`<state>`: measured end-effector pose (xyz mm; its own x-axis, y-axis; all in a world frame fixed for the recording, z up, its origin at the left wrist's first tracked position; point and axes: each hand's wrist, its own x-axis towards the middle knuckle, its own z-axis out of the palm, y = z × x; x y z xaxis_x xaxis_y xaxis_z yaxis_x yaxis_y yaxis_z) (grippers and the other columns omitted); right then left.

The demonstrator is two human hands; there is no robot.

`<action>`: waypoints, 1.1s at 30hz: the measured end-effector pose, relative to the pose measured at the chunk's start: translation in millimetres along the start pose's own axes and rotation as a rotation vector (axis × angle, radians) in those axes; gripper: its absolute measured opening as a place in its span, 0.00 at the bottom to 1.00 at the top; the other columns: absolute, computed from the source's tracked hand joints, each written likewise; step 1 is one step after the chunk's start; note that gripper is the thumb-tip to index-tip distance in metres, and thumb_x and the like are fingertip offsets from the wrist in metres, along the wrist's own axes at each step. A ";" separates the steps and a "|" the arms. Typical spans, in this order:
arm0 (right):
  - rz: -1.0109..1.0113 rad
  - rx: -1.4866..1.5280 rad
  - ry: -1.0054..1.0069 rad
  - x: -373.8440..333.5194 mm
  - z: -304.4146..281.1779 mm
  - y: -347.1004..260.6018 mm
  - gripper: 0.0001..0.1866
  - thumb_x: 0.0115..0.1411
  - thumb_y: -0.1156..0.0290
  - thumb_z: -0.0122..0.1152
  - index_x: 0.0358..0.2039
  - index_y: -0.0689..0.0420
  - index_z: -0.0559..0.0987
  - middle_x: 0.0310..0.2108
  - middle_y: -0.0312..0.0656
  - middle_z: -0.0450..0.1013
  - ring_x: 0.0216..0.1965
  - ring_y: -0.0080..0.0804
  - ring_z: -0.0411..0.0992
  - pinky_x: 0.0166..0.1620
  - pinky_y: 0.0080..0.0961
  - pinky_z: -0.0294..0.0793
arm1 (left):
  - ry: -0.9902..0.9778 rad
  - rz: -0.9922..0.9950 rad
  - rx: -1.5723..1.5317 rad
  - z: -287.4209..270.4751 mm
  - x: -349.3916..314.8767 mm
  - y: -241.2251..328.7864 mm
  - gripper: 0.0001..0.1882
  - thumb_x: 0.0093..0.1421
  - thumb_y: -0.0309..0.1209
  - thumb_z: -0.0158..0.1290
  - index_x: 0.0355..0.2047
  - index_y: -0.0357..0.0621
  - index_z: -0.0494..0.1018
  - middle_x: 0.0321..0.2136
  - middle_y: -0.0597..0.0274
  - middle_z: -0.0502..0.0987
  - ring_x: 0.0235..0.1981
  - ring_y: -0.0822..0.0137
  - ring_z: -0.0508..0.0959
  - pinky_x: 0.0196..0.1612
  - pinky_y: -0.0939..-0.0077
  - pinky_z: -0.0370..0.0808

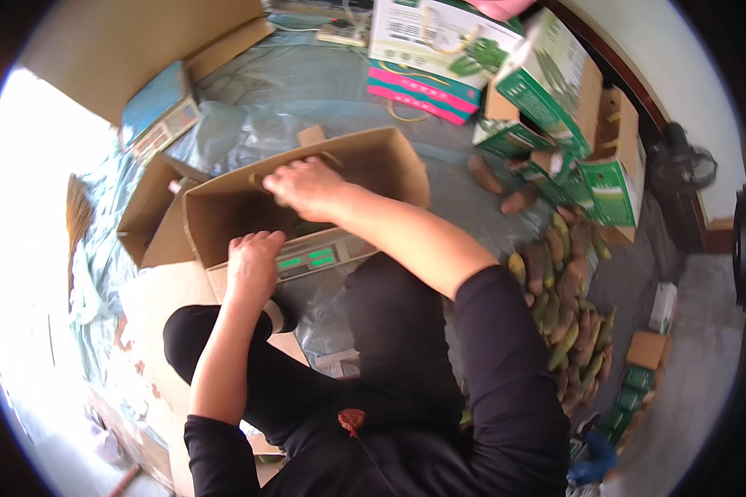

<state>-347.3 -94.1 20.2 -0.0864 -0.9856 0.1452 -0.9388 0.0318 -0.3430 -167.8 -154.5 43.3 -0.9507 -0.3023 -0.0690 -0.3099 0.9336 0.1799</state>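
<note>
An open brown cardboard box sits in front of me, apparently on a scale whose green display is lit on the near side. The fingers of my left hand curl over the box's near rim, beside the display. My right hand reaches across the opening to the far wall, its fingers bent. Small olive-brown bits show at either side of those fingers; what they are, I cannot make out. Shadow and my right forearm hide most of the box's inside.
Long green, yellow and brown vegetables or tubers lie heaped on the right. Green-and-white cartons stand behind them, near a black fan. A blue-topped scale and a power strip lie at the back. A broom is far left.
</note>
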 end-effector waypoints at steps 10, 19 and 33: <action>0.218 0.235 -0.229 18.1 -31.6 -36.4 0.23 0.48 0.56 0.66 0.45 0.50 0.76 0.41 0.40 0.76 0.45 0.37 0.73 0.46 0.39 0.70 | -0.005 -0.058 -0.169 -15.9 10.0 8.0 0.16 0.49 0.16 0.47 0.39 0.39 0.72 0.32 0.43 0.75 0.36 0.44 0.75 0.38 0.52 0.70; 0.695 0.706 0.746 -231.2 -65.9 12.7 0.10 0.56 0.73 0.61 0.40 0.57 0.77 0.32 0.37 0.76 0.34 0.20 0.73 0.39 0.19 0.73 | -0.058 -0.080 -0.118 -8.3 5.8 1.3 0.12 0.49 0.19 0.50 0.36 0.37 0.70 0.31 0.44 0.74 0.35 0.44 0.75 0.38 0.57 0.70; 2.423 0.304 0.774 -689.3 111.5 -41.7 0.17 0.57 0.65 0.58 0.45 0.57 0.74 0.47 0.46 0.71 0.45 0.44 0.70 0.40 0.41 0.72 | -0.127 -0.131 -0.120 1.0 8.8 -8.4 0.13 0.52 0.19 0.48 0.40 0.35 0.70 0.36 0.44 0.75 0.37 0.47 0.76 0.42 0.62 0.71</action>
<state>-211.4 565.4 -169.0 -0.4647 0.8110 -0.3554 0.8637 0.3267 -0.3839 -173.5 -164.8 40.2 -0.8956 -0.3861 -0.2210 -0.4371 0.8560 0.2760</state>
